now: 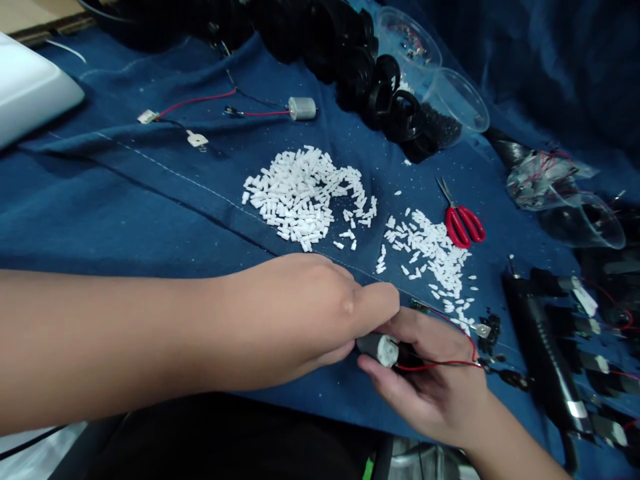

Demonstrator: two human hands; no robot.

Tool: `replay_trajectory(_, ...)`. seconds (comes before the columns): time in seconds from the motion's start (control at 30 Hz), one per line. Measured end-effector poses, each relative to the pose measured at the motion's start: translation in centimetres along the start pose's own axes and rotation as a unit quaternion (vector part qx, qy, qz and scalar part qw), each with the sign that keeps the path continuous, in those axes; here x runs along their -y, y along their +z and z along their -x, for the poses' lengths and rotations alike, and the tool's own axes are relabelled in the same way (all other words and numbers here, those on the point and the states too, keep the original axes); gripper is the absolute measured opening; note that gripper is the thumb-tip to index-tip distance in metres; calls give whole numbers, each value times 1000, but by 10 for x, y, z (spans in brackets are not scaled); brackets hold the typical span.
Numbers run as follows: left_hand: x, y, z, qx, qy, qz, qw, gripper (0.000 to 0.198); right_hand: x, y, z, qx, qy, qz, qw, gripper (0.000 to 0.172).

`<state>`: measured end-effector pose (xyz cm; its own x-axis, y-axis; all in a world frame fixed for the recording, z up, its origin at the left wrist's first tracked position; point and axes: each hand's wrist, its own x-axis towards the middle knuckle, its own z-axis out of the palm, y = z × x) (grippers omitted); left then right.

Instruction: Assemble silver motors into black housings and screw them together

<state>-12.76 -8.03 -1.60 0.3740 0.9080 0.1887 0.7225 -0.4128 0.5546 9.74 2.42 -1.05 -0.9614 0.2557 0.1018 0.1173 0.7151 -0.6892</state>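
Over the near edge of the blue cloth, my two hands meet around a small motor (387, 351) with a white end cap, a dark body and red and black wires. My right hand (440, 373) is palm up, thumb and fingers closed about the motor. My left hand (325, 310) is closed over the far end of its dark body; its fingertips are hidden. The red wire (425, 366) runs across my right palm to a small metal tab (483, 331) near the white pieces.
Two heaps of small white plastic pieces (295, 197) lie ahead. Red-handled scissors (464, 223) rest by the smaller heap (440, 250). A silver motor (303, 109) with wires, black ring-shaped parts (355, 73), clear tubs (463, 100) and a black electric screwdriver (545, 353) lie around.
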Motion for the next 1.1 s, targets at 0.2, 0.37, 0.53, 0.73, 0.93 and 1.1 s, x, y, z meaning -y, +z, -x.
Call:
replay_trajectory(0.2,1,-1,-1,5,19,-4,1000,29,3,4,-2,-6,1,20,1000,25)
replay_trajectory(0.37,4,2,-2,3,28,2,1000,24,5,4,-3,2,9,14,1000,17)
replay_trajectory(0.53,5,4,-2,-5,26,-1,1000,20,3,5,-5,7,1,21,1000,20)
replay_trajectory(0.73,8,6,0,-5,55,6,998,18,1,7,-5,-12,-5,9,1000,20)
replay_trajectory(0.93,-1,-11,-5,-39,107,-13,993,5,2,6,-5,-50,4,25,998,23)
replay_trajectory(1.1,-15,-19,-6,-41,123,-44,991,25,1,4,-4,-39,-21,25,999,25)
